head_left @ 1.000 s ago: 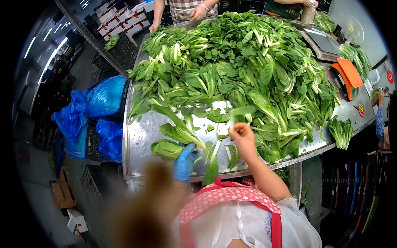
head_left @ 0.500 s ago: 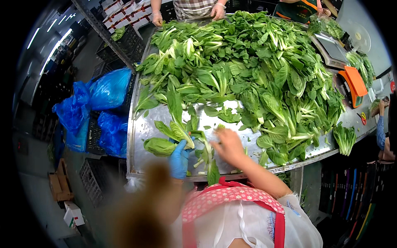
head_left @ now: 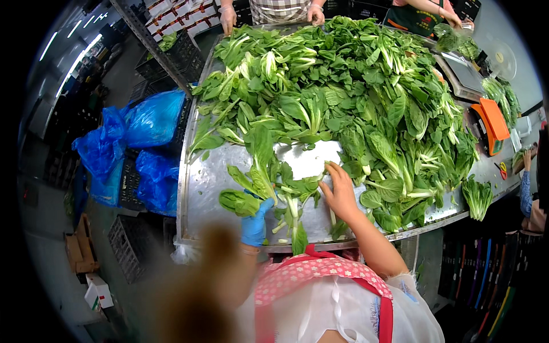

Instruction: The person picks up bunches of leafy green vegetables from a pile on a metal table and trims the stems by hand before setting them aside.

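In my blue-gloved left hand is a small bunch of bok choy, gripped near its pale base with the leaves pointing away and to the left. My bare right hand is low over the metal table, thumb and fingers apart, its fingertips beside loose leaves. Between both hands lie torn leaves and pale stalk pieces. Beyond them a large heap of bok choy covers most of the tabletop.
Blue plastic bags sit on black crates at the left. A scale, an orange device, red-handled scissors and a separate bok choy bunch lie along the right. Other people's hands are at the far edge.
My right hand has moved right and slightly away, with loose leaves now shifted beside it. My left hand, still holding the bok choy, has shifted slightly right. Far-side hands have moved a little.
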